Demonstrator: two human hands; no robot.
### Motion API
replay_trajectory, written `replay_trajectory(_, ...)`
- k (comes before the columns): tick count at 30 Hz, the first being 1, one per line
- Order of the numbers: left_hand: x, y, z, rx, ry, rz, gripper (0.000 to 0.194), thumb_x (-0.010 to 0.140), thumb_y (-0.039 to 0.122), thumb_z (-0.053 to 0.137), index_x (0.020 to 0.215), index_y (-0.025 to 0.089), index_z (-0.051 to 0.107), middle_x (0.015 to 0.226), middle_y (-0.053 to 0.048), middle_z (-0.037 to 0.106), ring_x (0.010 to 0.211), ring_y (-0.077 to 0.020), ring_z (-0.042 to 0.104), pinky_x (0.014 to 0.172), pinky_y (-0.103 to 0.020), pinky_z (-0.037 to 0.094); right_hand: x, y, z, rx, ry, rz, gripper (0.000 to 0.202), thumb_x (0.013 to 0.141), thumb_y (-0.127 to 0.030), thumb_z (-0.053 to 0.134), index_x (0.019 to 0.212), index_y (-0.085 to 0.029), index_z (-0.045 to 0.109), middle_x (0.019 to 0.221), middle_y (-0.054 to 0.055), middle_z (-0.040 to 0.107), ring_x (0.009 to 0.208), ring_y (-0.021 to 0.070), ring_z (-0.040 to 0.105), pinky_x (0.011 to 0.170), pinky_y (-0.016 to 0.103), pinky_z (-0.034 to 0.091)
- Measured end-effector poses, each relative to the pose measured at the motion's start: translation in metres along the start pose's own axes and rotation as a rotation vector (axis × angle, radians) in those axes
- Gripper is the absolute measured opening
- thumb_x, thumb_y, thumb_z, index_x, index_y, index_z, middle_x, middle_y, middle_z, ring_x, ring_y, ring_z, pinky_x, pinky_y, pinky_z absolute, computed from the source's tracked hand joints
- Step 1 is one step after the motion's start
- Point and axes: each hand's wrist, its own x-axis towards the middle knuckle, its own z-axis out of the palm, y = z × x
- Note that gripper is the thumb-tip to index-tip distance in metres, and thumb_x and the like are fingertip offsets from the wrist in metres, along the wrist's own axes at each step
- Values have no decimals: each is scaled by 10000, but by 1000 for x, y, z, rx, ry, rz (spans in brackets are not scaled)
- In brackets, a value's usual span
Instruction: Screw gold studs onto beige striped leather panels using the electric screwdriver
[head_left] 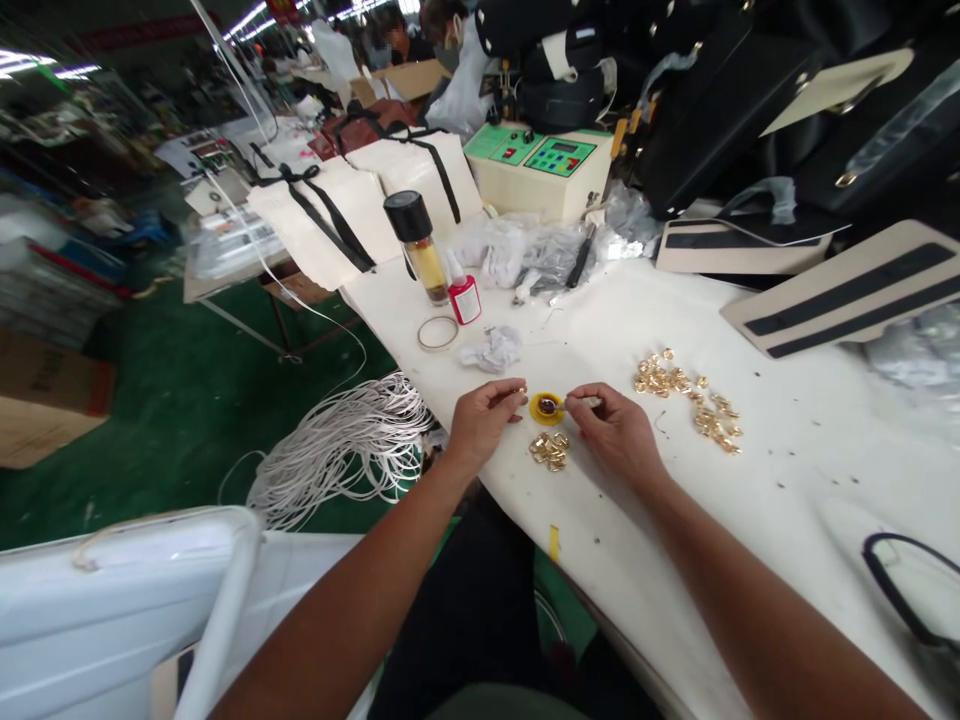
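A small round yellow dish (547, 408) with something dark in its middle lies on the white table. Just left of it, my left hand (484, 422) pinches a small gold piece between thumb and fingertips. On the dish's right side, my right hand (613, 428) is closed in a pinch on a thin item whose tip reaches the dish; the item is too small to name. A little pile of gold metal pieces (550, 451) lies right below the dish. More gold pieces (661, 376) are scattered beyond my right hand, with another group (718, 422) beside them.
A red-and-white bottle (465, 300), a black-capped jar (426, 262) and a ring (437, 333) stand or lie at the left edge. Crumpled plastic (491, 349) is nearby. Behind are a control box (540, 172) and black bags (720, 120). Black-rimmed glasses (911, 590) lie at right.
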Motion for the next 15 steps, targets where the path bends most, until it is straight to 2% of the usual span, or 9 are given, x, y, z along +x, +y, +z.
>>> replay_trajectory(4,-1,0,-2,4,-27,1,290,797,318,769,1046,170,769,989,-69,774,918,-211,741,705,-280,604,0,0,-1,-8,25,-39,406,856,-565,658,968,-181,729,585,-14,582,529,140,478,517,264,366)
replay_trajectory(8,-1,1,-2,-37,-10,-19,350,743,291,806,1069,178,745,1006,-64,770,851,-186,738,701,-283,598,-1,-2,-2,-20,29,-50,366,851,-541,669,936,-190,727,579,-22,582,512,134,468,507,263,361)
replay_trajectory(12,-1,2,-1,-27,-3,-18,272,709,296,834,927,157,751,910,-54,768,802,-171,726,703,-277,591,-1,-2,-2,-15,44,-40,348,849,-526,674,935,-194,730,577,-22,590,500,132,465,500,265,360)
replay_trajectory(15,-2,1,-2,-8,-1,-21,259,708,306,836,902,153,758,865,-52,767,787,-172,723,707,-284,589,-1,-2,-3,-12,35,-34,329,848,-513,684,924,-196,728,564,-29,578,487,122,441,495,263,348)
